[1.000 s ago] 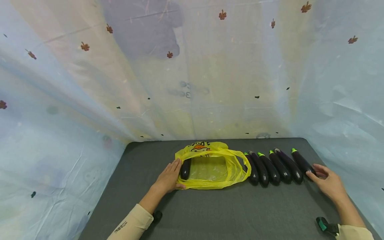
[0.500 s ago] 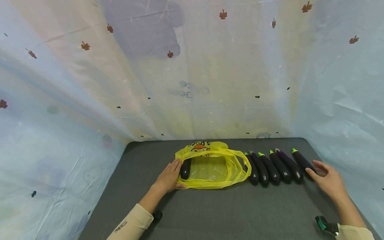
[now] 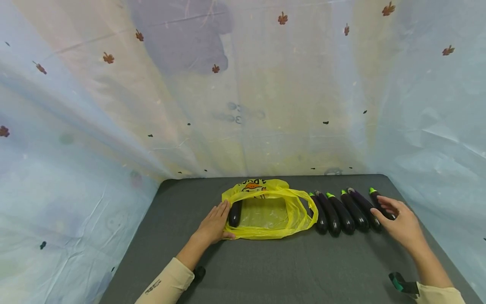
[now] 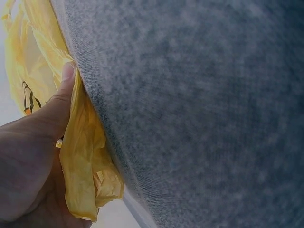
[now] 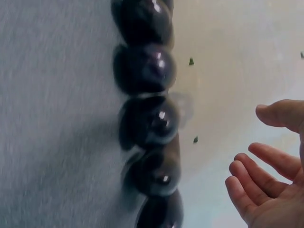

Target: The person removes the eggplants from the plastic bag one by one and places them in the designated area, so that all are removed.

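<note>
A yellow plastic bag (image 3: 267, 233) lies on its side with its mouth spread toward me, and one eggplant (image 3: 235, 214) lies inside at the left. My left hand (image 3: 213, 223) rests against the bag's left edge, fingers straight, its thumb (image 4: 65, 88) on the plastic. To the right of the bag, several dark eggplants (image 3: 343, 216) lie side by side. My right hand (image 3: 401, 221) hovers over the lower end of the rightmost eggplant (image 3: 376, 198), thumb spread from the fingers. In the right wrist view, the right hand's fingers (image 5: 256, 183) hold nothing.
The grey table (image 3: 288, 270) carries the bag and the eggplants. A pale patterned plastic sheet (image 3: 265, 147) rises behind and along both sides of it. The eggplants' rounded ends (image 5: 154, 121) form a row in the right wrist view.
My right hand has moved left and slightly away from me, from the rightmost eggplant's end to above that eggplant. The left hand, the bag and the eggplants look the same.
</note>
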